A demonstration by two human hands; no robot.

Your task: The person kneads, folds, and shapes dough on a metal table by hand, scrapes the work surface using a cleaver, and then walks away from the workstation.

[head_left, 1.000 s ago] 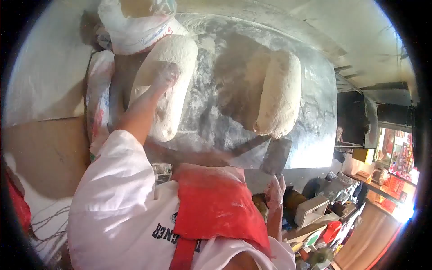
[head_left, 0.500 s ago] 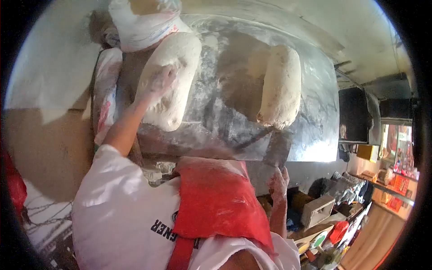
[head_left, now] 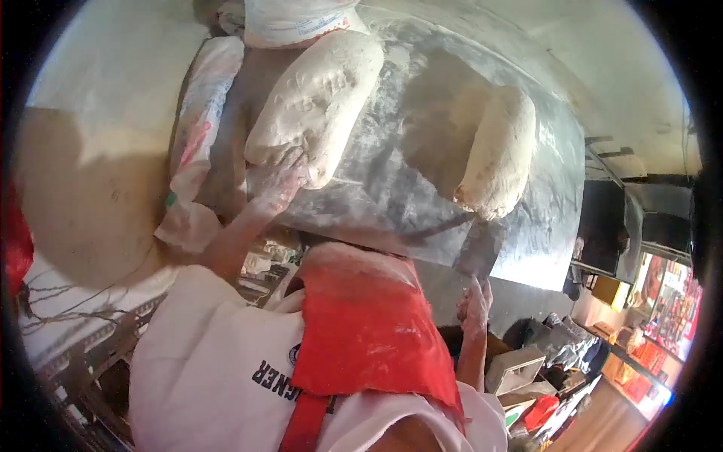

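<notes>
My left hand [head_left: 282, 173], dusted with flour, lies on the near end of a large dough slab [head_left: 320, 98], fingers stretched over its surface. Dents mark the top of this dough. At the table's front edge, my right hand [head_left: 474, 305] is closed around the handle of a dough scraper [head_left: 480, 247] with a broad, dark flat blade. The blade points away from me, just short of a second, narrower dough log [head_left: 501, 154]. Whether the blade touches that log I cannot tell. Both doughs rest on a floured metal tabletop [head_left: 376, 166].
A white flour sack [head_left: 297, 22] stands behind the left dough, and a folded sack [head_left: 203, 113] lies along the table's left side. My red apron [head_left: 361, 324] is close to the front edge. Boxes [head_left: 516, 369] and clutter fill the lower right.
My left hand has slid from the middle of the left dough to its near end, its fingers now stretched out. My right hand keeps hold of the scraper. The view has shifted.
</notes>
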